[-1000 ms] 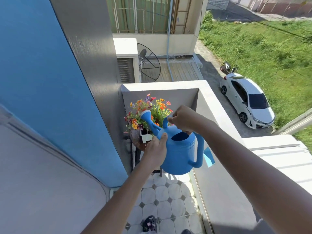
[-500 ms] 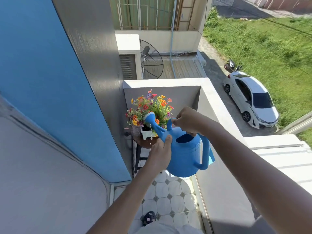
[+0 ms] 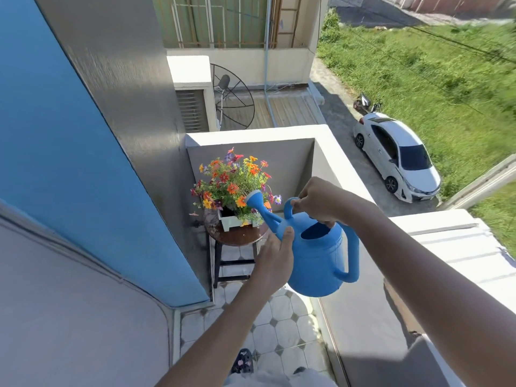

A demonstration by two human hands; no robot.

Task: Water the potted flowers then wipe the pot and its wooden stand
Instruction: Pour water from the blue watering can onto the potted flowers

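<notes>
Stand: the wooden stand (image 3: 237, 237) is sitting at the centre of the frame, in the balcony corner against the grey wall (image 3: 251, 163). Its round dark top looks hard and stiff on thin dark legs. Judged top-heavy, so it is better steadied at the rim than pushed while wiping.

Can: the blue can (image 3: 318, 261) is hanging in the air just right of and below centre, spout pointing up-left. The plastic looks smooth and rigid. With water inside it is probably heavy and apt to slosh, which would explain two hands. No water is showing at the spout.

Flowers: the flowers (image 3: 231, 182) are standing above centre, thin-stemmed and soft, easily bent. The rose of the spout is overlapping their lower right edge in the frame.

Right hand: the right hand (image 3: 321, 201) is closing around the can's top handle, taking the weight. The rear loop handle is free.

Left hand: the left hand (image 3: 276, 251) is pressing flat on the can's body by the spout root, fingers wrapping the side, thumb up, steering the tilt.

Pot: the small white pot (image 3: 233, 222) is resting on the stand's top, under the blooms. It looks light and easy to tip, so best held by its sides for wiping.
</notes>
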